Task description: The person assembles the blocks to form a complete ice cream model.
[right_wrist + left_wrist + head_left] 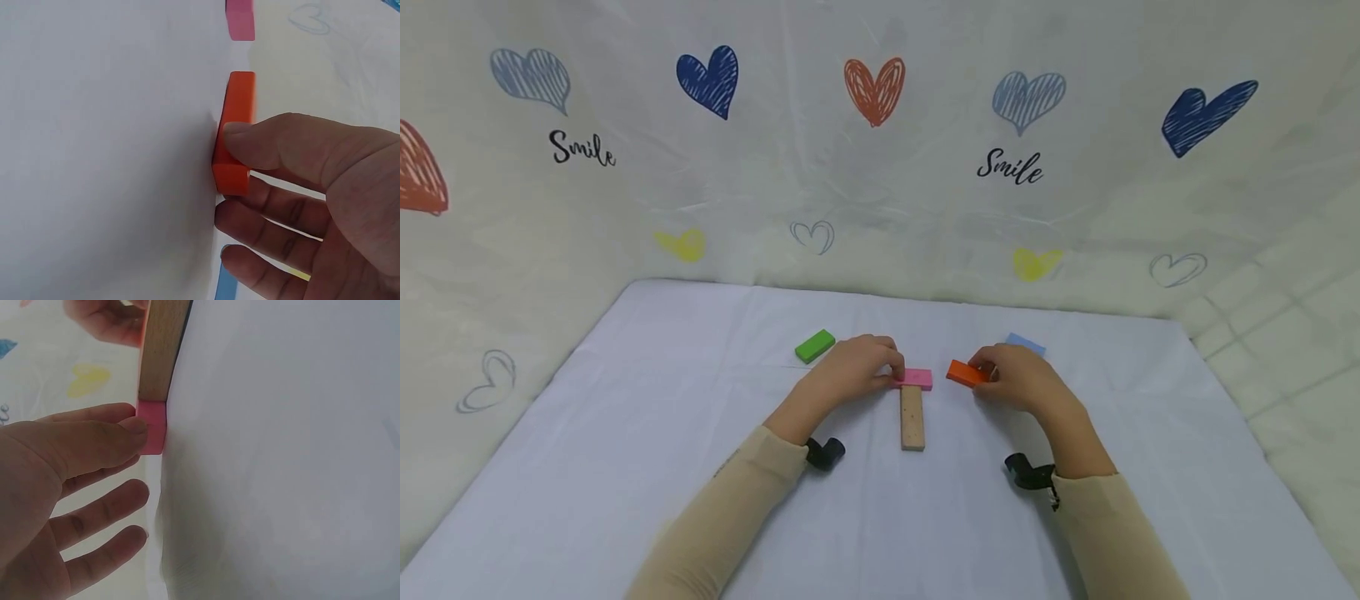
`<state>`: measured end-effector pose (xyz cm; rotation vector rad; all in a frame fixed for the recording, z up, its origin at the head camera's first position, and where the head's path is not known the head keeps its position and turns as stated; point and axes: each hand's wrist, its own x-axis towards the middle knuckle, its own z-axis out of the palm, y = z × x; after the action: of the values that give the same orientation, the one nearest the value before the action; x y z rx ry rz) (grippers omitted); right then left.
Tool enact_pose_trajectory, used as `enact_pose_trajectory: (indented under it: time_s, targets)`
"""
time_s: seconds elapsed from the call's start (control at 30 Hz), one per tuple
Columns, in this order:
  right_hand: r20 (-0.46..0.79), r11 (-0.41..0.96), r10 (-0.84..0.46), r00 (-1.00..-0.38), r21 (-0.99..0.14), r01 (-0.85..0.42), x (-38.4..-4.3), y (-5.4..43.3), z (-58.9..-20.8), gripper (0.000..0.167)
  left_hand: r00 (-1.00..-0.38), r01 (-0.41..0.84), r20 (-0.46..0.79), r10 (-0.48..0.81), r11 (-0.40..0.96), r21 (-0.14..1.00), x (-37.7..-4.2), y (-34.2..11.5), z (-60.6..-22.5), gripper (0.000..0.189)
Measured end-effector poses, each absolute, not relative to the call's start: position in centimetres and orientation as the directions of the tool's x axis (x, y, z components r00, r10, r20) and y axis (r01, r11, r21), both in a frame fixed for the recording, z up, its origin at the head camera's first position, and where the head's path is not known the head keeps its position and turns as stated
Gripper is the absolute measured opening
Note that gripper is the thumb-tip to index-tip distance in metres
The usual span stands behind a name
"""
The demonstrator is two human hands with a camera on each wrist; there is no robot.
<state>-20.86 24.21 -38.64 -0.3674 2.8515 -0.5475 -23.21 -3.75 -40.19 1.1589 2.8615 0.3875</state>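
Pink block [917,378]: I lose its 9 o'clock end behind the left hand [857,368].
Orange block [962,372]: right hand [1024,378] covers its 4 o'clock end.
Blue block [1027,342]: partly behind that hand.
Red heart [421,171]: cut off, 9 o'clock.

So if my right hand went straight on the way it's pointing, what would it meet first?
Probably the pink rectangular block: the orange rectangular block pinched in your right hand points roughly toward its end, though exact alignment is unclear.
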Motion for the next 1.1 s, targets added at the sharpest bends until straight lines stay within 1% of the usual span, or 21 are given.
enact_pose_trajectory:
  time_s: [0.27,0.47,0.57,0.93,1.1]
  targets:
    - [-0.199,0.906,-0.268,-0.943,-0.386,-0.175,-21.6,23.4,-38.1,0.028,-0.729,0.673,0.052,0.683,0.700,0.240,-23.3,-3.9,-40.0,0.012]
    - [-0.249,0.908,-0.247,-0.937,-0.396,-0.134,-22.1,22.7,-37.7,0.026,-0.725,0.674,0.045,0.687,0.696,0.247,-23.3,-3.9,-39.9,0.010]
    - [-0.263,0.908,-0.252,-0.931,-0.397,-0.133,-22.1,22.5,-37.6,0.026,-0.723,0.677,0.039,0.690,0.695,0.245,-23.2,-3.9,-39.9,0.010]
    - [-0.229,0.894,-0.298,-0.927,-0.408,-0.187,-21.9,22.7,-37.8,0.022,-0.720,0.683,0.058,0.692,0.691,0.239,-23.3,-3.7,-40.3,0.009]
    - [-0.229,0.897,-0.293,-0.928,-0.401,-0.184,-21.7,22.6,-37.7,0.021,-0.722,0.681,0.063,0.689,0.692,0.241,-23.3,-3.7,-40.5,0.010]
